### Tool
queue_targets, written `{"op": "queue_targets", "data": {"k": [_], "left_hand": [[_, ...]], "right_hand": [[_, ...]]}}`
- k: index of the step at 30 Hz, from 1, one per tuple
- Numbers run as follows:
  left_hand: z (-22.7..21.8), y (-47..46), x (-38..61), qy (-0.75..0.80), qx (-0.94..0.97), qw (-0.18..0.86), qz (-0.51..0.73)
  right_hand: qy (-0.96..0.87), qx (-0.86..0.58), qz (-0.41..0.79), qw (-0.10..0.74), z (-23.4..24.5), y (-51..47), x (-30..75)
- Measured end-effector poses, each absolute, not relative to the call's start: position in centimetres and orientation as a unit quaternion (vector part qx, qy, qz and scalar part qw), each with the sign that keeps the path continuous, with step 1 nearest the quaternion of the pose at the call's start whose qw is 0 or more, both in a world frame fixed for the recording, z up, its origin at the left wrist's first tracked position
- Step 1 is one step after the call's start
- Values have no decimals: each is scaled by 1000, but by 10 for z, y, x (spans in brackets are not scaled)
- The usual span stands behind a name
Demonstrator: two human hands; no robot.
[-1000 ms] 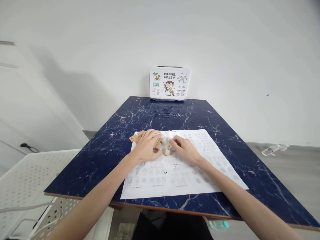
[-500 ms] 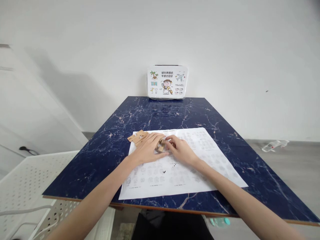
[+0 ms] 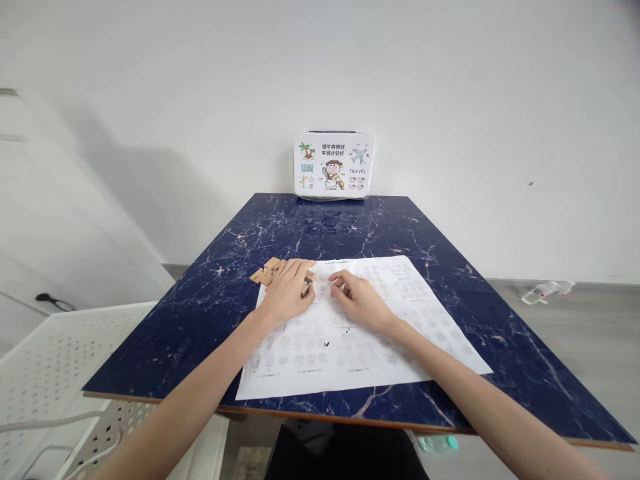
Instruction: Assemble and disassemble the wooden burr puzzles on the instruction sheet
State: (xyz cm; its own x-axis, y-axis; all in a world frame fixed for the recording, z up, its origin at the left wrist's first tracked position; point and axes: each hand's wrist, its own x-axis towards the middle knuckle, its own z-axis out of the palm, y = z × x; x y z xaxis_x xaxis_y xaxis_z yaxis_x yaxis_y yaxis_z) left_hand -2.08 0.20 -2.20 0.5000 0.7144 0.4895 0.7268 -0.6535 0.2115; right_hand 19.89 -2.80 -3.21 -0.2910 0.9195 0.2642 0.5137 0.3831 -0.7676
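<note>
My left hand (image 3: 289,293) bends over the left part of a printed white sheet (image 3: 370,373). Its thumb and fingers close on a small wooden puzzle piece (image 3: 310,279), partly hidden by the hand. Beyond those fingers, several flat light-brown wooden pieces (image 3: 267,270) with notched edges lie by the sheet's upper left corner; the hand covers some of them. To the right, my right hand (image 3: 361,300) rests over the sheet with loosely curled fingers. Its thumb and forefinger are slightly apart, and nothing shows between them. A gap of bare paper separates the two hands.
The sheet lies on a dark blue marbled table (image 3: 360,233). A white case (image 3: 333,167) with cartoon prints stands at the far edge against the wall. Small black specks (image 3: 327,344) lie on the paper. A white perforated rack (image 3: 75,347) is at the left.
My left hand has shifted left with the wooden piece, toward the other wooden pieces. My right hand no longer touches that piece and stays almost where it was.
</note>
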Motion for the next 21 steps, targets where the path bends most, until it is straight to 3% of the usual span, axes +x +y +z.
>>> {"op": "queue_targets", "data": {"k": [5, 12, 21], "left_hand": [[-12, -9, -13, -346, -887, -32, -303], [-8, -24, -10, -373, -894, -125, -216], [-9, -26, -8, -375, -893, -117, -219]], "right_hand": [[-806, -438, 216, 335, -32, -32, 198], [-883, -346, 156, 278, -35, -40, 194], [-884, -351, 148, 270, -38, -42, 192]]}}
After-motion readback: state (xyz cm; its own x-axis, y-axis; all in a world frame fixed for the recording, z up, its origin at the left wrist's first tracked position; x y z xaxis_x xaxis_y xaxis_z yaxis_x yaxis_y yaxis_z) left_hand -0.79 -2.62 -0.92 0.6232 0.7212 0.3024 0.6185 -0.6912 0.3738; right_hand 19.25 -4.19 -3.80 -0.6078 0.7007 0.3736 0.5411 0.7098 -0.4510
